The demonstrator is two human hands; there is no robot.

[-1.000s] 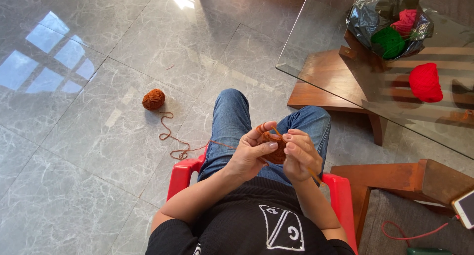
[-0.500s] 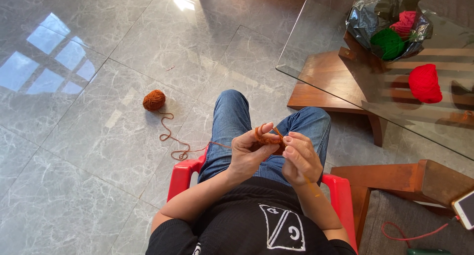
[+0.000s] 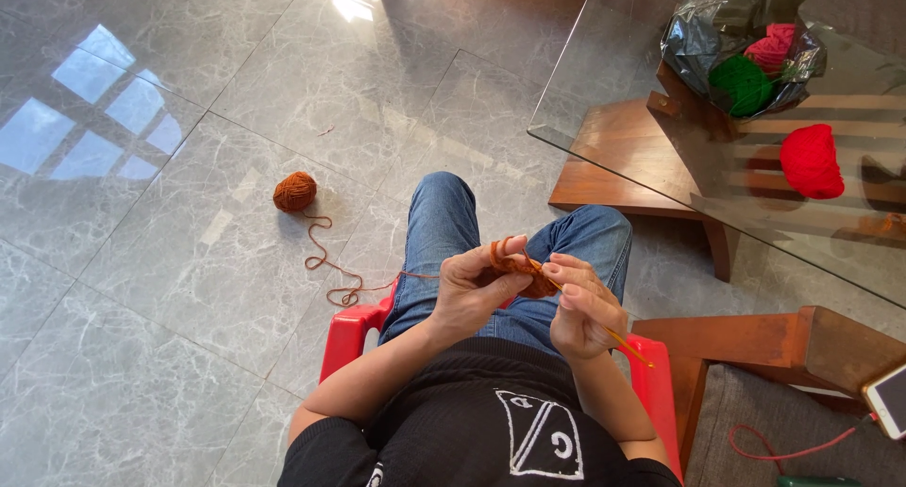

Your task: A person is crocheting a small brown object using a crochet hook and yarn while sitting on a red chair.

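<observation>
Left hand point(image 3: 472, 289) pinches small orange crochet piece point(image 3: 525, 277) at frame centre, strand looped over finger, which sat higher half a second ago. Right hand point(image 3: 583, 308) grips yellow hook point(image 3: 623, 342); stitch progressing. Orange yarn ball point(image 3: 295, 192) stays on floor point(image 3: 170, 260), upper left.
</observation>
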